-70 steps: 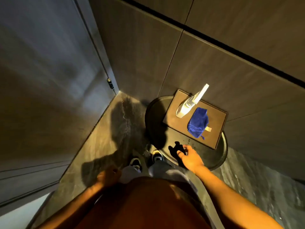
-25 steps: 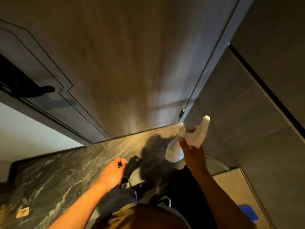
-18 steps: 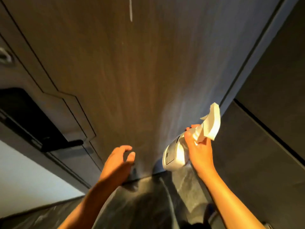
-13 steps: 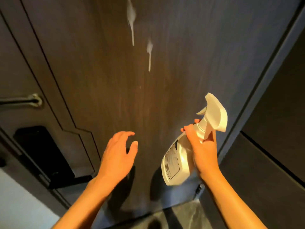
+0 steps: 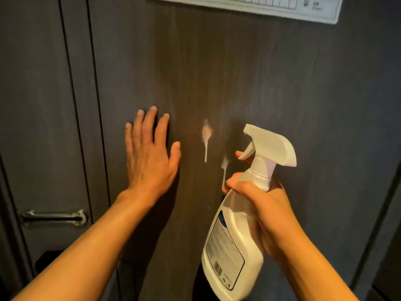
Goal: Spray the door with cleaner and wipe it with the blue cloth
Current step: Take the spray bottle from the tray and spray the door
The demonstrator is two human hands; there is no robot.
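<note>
The dark wood-grain door point(image 5: 249, 72) fills the view in front of me. Two white foam spots point(image 5: 206, 133) with drips running down mark its middle. My right hand point(image 5: 267, 213) grips the neck of a white spray bottle point(image 5: 234, 246), a finger at the trigger and the nozzle aimed left at the door. My left hand point(image 5: 149, 153) is held up flat with fingers spread, at or just off the door left of the foam; whether it touches I cannot tell. The blue cloth is out of view.
A metal bar handle point(image 5: 53, 217) sits on the left part of the door, with a black lock plate point(image 5: 46, 260) below it. A white printed sign point(image 5: 260, 5) hangs at the top. The door frame edge point(image 5: 377, 224) runs down the right.
My view has risen from the floor and stool up the door. My right hand took the spray bottle and raised it. My left hand lifted and opened flat toward the door.
</note>
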